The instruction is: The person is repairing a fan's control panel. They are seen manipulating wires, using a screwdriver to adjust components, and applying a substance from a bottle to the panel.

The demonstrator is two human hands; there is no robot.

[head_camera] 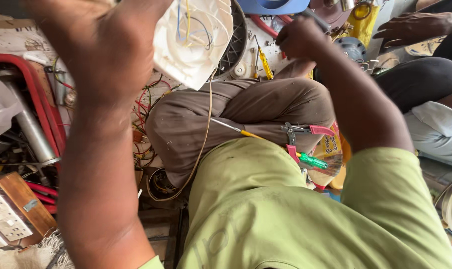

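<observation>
The person sits cross-legged and looks down over a green shirt point(266, 209) and brown trousers point(246, 114).

The left hand point(103, 47) is raised at about 10 o'clock in the view, very close to the camera and blurred. It lies against the left edge of a white fan housing point(193, 37), which sits at 12 o'clock with thin coloured wires point(191, 20) showing in its open face. I see only the back of this hand, so I cannot tell whether its fingers clamp the housing or only rest on it.

The right hand point(298, 37) is at about 1 o'clock, to the right of the housing. Its fingers are curled tight around a thin grey tool point(315, 20), of which only a short end shows above the fist. This end points up and to the right, away from the housing.

So the housing lies between both hands: it touches the left one, and it is at 9 o'clock from the right fist, a little apart. A cream cable point(203, 139) hangs from the housing down to 6 o'clock, across the lap.

On the lap lie a screwdriver point(305, 159) with a green handle, its long axis going from 10 to 4 o'clock, and red-handled pliers point(305, 130) just above it. A yellow screwdriver point(263, 62) lies on the floor under the housing. At 2 o'clock, another person's hand point(418, 27) rests on a knee.
</observation>
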